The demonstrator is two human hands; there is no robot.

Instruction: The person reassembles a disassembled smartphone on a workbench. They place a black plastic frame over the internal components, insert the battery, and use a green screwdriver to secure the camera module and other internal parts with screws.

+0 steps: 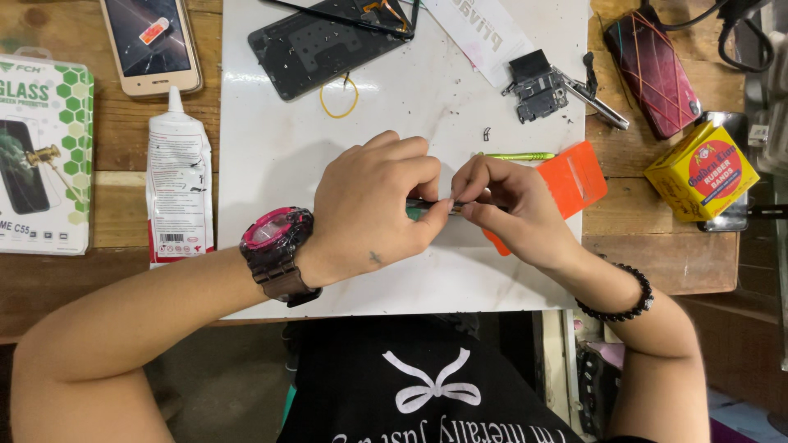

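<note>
- Both hands meet over the middle of the white mat (pixel 271 156): the left hand (pixel 373 209) is curled into a pinching grip, thumb and forefinger closed on a thin dark tool (pixel 432 203), and the right hand (pixel 505 205) pinches the same tool from the other side.
- That thin dark tool lies roughly level between the 2 grips, its long axis running left to right across the view; only a short dark stretch with a hint of green beneath shows between the fingertips, so what kind of tool it is cannot be told.
- Neither hand is nearer than the other: the fingertips of the 2 almost touch at the tool's middle.
- An orange plastic card (pixel 579 176), flat, glossy and translucent, lies partly under the right hand, just beside the grip.
- Just beyond the right fingers lies a slim green pen-like tool (pixel 517 156), parallel to the held one.
- Farther up the mat sit an opened dark phone body (pixel 328 45), matt and flat, a thin yellow rubber band loop (pixel 338 97) and a small dark metal frame part (pixel 538 86).
- On the worn wooden surface (pixel 657 246) to the left are a soft white glue tube (pixel 179 189), a gold phone (pixel 150 41) and a green-and-white boxed screen protector (pixel 41 164).
- To the right lie a glossy red phone (pixel 652 70) and a yellow cardboard box (pixel 703 171).
- A chunky pink-and-black watch (pixel 277 250) is on the left wrist, a black bead bracelet (pixel 624 308) on the right.
</note>
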